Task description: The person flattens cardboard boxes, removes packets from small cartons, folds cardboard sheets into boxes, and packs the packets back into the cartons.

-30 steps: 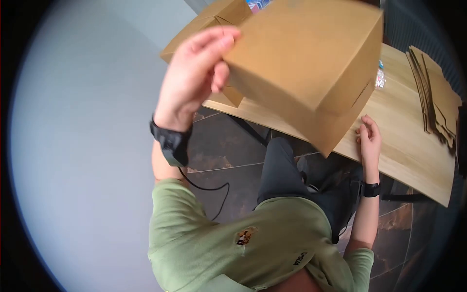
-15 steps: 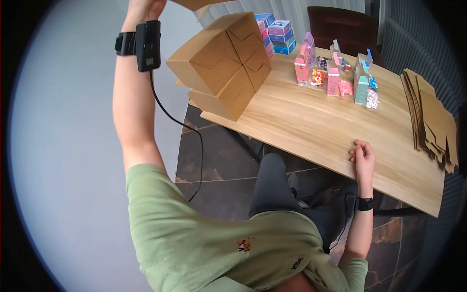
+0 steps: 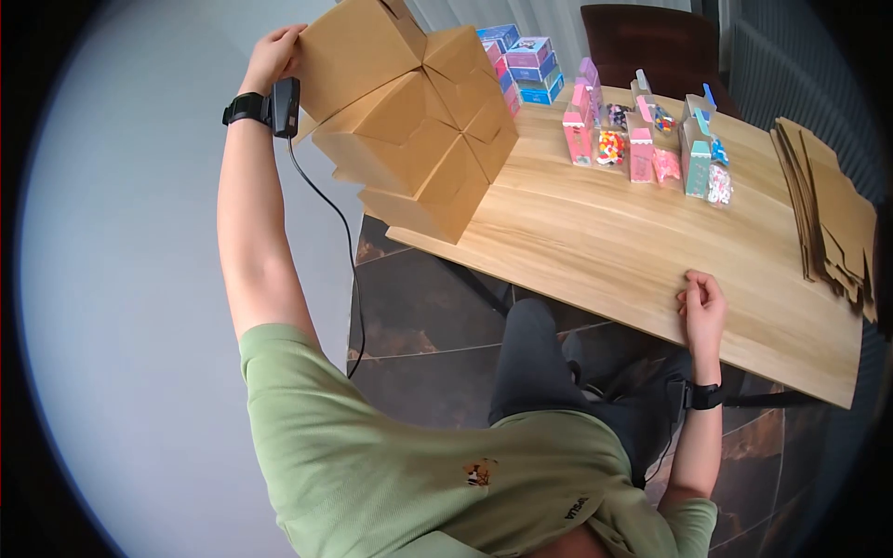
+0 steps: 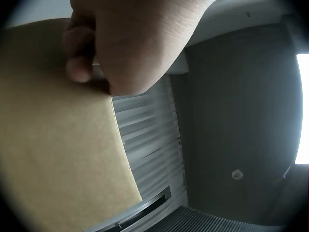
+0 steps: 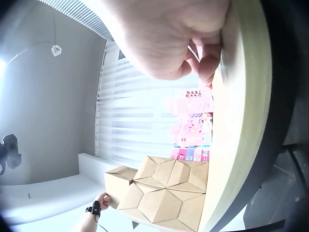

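Note:
My left hand (image 3: 274, 58) grips the near-left edge of a brown cardboard box (image 3: 358, 56), which sits high on a stack of similar boxes (image 3: 386, 130). In the left wrist view, curled fingers (image 4: 79, 67) are at the edge of that box (image 4: 63, 145). The right wrist view shows the box (image 5: 118, 186) at the stack's upper left corner, against its neighbours. My right hand (image 3: 704, 312) rests near the front edge of the wooden table (image 3: 595, 242), its fingers loosely curled with nothing in them.
Small pink, purple and teal cartons (image 3: 642, 153) with open tops stand mid-table beside bags of colourful pieces (image 3: 611, 149). Behind the stack are blue and purple boxes (image 3: 535, 60). Flat cardboard (image 3: 828, 205) lies at the right end. A dark chair (image 3: 651, 46) stands beyond the table.
The box in my left hand has moved from in front of me, up and left, onto the top of the stack. My right hand stays by the table's front edge.

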The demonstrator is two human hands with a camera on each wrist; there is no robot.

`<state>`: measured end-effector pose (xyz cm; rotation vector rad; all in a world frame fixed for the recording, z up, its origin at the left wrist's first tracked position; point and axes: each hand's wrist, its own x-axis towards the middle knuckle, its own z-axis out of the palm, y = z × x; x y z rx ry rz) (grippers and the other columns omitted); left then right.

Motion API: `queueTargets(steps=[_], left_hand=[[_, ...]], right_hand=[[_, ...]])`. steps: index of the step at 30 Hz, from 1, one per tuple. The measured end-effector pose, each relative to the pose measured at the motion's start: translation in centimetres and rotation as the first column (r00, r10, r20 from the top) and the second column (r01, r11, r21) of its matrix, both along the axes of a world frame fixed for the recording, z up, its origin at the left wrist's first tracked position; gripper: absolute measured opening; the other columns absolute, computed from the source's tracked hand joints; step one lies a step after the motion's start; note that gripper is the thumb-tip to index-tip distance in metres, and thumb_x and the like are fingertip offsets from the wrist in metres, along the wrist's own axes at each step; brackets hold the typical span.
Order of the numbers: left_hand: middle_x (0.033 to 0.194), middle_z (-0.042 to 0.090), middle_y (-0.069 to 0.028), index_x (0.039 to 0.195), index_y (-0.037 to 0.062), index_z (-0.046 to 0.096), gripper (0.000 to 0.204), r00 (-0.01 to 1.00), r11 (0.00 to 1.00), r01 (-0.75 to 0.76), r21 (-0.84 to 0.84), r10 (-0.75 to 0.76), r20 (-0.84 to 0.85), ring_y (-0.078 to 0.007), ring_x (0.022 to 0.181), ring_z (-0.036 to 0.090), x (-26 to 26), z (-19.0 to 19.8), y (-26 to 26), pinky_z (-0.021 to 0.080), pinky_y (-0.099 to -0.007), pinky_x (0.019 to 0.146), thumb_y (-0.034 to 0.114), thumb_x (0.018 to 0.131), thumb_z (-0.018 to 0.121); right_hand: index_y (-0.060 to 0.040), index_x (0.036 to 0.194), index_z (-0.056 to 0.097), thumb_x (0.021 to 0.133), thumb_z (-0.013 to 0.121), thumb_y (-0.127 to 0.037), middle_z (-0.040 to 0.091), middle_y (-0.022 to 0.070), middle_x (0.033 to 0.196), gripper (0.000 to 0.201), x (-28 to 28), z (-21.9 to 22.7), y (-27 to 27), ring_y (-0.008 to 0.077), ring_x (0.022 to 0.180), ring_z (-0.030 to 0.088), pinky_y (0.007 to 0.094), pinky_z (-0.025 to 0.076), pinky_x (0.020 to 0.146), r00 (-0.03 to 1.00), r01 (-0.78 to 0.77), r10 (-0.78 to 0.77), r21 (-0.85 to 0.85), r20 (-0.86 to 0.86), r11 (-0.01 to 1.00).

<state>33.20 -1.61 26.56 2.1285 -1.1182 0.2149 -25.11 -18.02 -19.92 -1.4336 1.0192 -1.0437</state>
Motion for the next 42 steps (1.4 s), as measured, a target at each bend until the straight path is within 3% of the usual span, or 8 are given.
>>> queueTargets(steps=[4,7,10,12,16,22,28,42], left_hand=[[0.104,0.072,-0.0148,0.116,0.0150,0.074,0.037,0.741,0.910,-0.394,-0.127,0.396,0.542,-0.0275,0.101,0.067,-1.1,-1.4,-1.5,0.055,-0.0392,0.084,0.038,0.093,0.057],[0.122,0.070,-0.0151,0.121,0.0173,0.073,0.058,0.541,0.905,-0.319,-0.283,0.419,0.730,-0.0380,0.118,0.062,-2.8,-2.2,-3.4,0.045,-0.0455,0.104,0.062,0.088,0.055],[0.117,0.072,-0.0125,0.124,0.0191,0.071,0.057,0.521,0.912,-0.333,-0.241,0.391,0.759,-0.0359,0.118,0.062,-8.0,-3.0,-5.9,0.046,-0.0467,0.103,0.061,0.089,0.055],[0.107,0.072,-0.0115,0.129,0.0101,0.065,0.043,0.271,0.876,-0.404,-0.264,0.391,0.880,-0.0243,0.098,0.067,-8.0,-3.7,-8.0,0.053,-0.0356,0.083,0.032,0.092,0.062],[0.116,0.072,-0.0104,0.128,0.0211,0.067,0.055,0.635,0.826,-0.557,0.083,0.359,0.685,-0.0355,0.117,0.063,-11.9,-3.1,-10.0,0.047,-0.0475,0.101,0.058,0.090,0.054],[0.123,0.070,-0.0108,0.130,0.0231,0.064,0.041,0.787,0.980,-0.148,0.136,0.034,0.616,-0.0364,0.120,0.061,-1.2,-2.0,-11.0,0.047,-0.0471,0.102,0.034,0.091,0.061],[0.130,0.066,-0.0160,0.143,0.0084,0.051,0.060,0.908,0.981,0.178,0.075,-0.193,0.372,-0.0260,0.118,0.064,-5.5,-1.6,-9.6,0.053,-0.0348,0.099,0.001,0.085,0.065],[0.122,0.069,-0.0186,0.129,0.0063,0.061,0.044,0.783,0.994,0.110,-0.009,-0.081,0.617,-0.0342,0.116,0.065,-6.9,-3.4,-12.0,0.053,-0.0388,0.098,-0.002,0.087,0.053]], right_hand=[[-0.0021,0.111,0.066,0.099,0.056,-0.008,0.063,0.0018,0.073,0.017,0.2,-0.3,0.0,0.0049,0.060,0.055,0.0207,0.043,0.050,1.000,0.016,-0.016,-0.006,0.000,1.000],[-0.0022,0.111,0.066,0.099,0.056,-0.008,0.063,0.0014,0.073,0.017,0.5,-0.2,0.2,0.0044,0.059,0.054,0.0202,0.042,0.050,0.999,0.037,-0.037,-0.007,0.004,0.999],[-0.0023,0.111,0.066,0.099,0.056,-0.008,0.063,0.0010,0.072,0.017,0.5,0.0,0.3,0.0041,0.058,0.054,0.0198,0.042,0.050,0.999,0.044,-0.044,-0.006,-0.003,0.999],[-0.0023,0.111,0.066,0.099,0.056,-0.009,0.063,0.0009,0.072,0.017,0.4,0.1,0.3,0.0041,0.057,0.053,0.0197,0.042,0.050,0.999,0.046,-0.046,-0.005,-0.013,0.999],[-0.0022,0.110,0.066,0.100,0.056,-0.009,0.063,0.0009,0.071,0.016,0.3,0.2,0.6,0.0041,0.056,0.052,0.0198,0.042,0.050,0.998,0.069,-0.069,-0.021,0.004,0.997],[-0.0022,0.109,0.066,0.100,0.055,-0.009,0.063,0.0009,0.070,0.016,0.4,0.0,0.7,0.0039,0.054,0.051,0.0198,0.040,0.049,0.998,0.058,-0.058,0.007,0.024,0.998],[-0.0029,0.107,0.067,0.100,0.055,-0.009,0.062,0.0005,0.068,0.015,0.3,0.0,0.6,0.0036,0.053,0.051,0.0198,0.039,0.048,0.998,0.061,-0.062,0.003,0.032,0.998],[-0.0031,0.105,0.068,0.100,0.056,-0.008,0.063,0.0006,0.067,0.014,0.3,0.3,0.7,0.0036,0.053,0.051,0.0203,0.039,0.049,0.997,0.074,-0.074,-0.010,0.018,0.997]])
